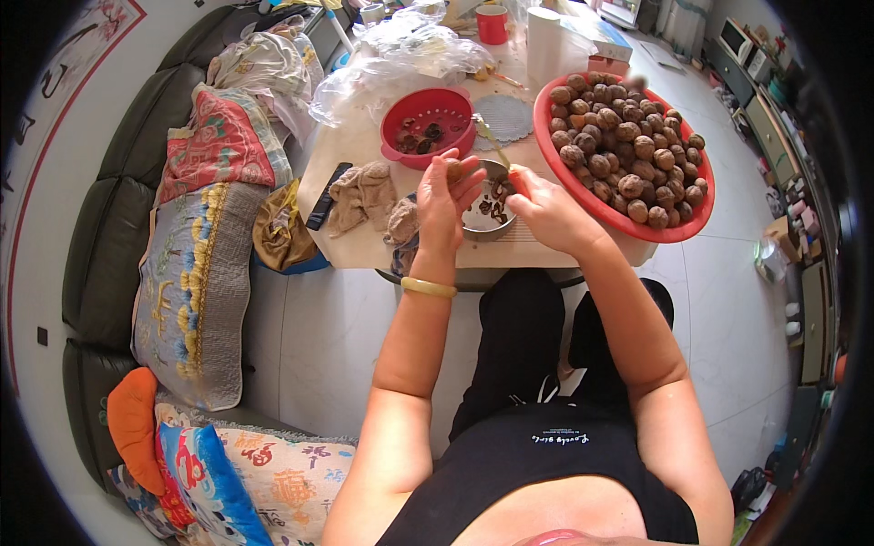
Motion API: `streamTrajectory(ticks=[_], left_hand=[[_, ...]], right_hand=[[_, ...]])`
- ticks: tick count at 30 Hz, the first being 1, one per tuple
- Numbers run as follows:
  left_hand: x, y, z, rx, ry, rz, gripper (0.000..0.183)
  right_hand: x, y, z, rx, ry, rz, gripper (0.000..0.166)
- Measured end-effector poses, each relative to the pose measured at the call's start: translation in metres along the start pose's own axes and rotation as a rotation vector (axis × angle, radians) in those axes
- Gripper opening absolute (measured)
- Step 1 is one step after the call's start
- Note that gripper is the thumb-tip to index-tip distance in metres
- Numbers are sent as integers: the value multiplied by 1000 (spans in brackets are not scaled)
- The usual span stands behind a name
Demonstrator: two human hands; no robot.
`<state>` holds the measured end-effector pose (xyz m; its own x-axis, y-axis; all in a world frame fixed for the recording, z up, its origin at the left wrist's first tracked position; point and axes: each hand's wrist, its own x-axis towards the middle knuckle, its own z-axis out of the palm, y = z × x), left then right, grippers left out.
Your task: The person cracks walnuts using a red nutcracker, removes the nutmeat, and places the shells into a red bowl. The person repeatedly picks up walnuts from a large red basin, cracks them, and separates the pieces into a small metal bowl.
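Note:
My left hand (448, 198), palm turned up, has a walnut (453, 170) cradled at its fingers, above the near edge of a red colander. My right hand (546, 208) grips the orange handle of a slim tool (497, 145) whose light tip points up and away; its exact kind cannot be told. Between and below the hands a round metal pan (488, 234) holds dark shell pieces. The red colander (466, 147) beyond my left hand has several dark pieces in it. To the right a large red basin (703, 218) is heaped with whole walnuts (643, 147).
Brown cloths (362, 196) and a black remote control (329, 196) lie on the table's left side. Clear plastic bags (410, 61), a red mug (492, 24), a paper roll (544, 44) and a grey round mat (505, 117) are farther back. A sofa (102, 239) stands left.

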<state>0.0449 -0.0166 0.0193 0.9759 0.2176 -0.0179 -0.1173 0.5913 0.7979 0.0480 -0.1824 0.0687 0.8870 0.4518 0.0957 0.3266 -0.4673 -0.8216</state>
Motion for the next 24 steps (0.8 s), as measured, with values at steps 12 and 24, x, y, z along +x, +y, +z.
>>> streamTrajectory(ticks=[12,24], left_hand=[[4,2,-22,157,-115,3,36],[-1,2,-24,570,-185,240,38]], right_hand=[[-34,71,33,-756,210,264,66],[-25,35,28,-332,392,-240,43]])
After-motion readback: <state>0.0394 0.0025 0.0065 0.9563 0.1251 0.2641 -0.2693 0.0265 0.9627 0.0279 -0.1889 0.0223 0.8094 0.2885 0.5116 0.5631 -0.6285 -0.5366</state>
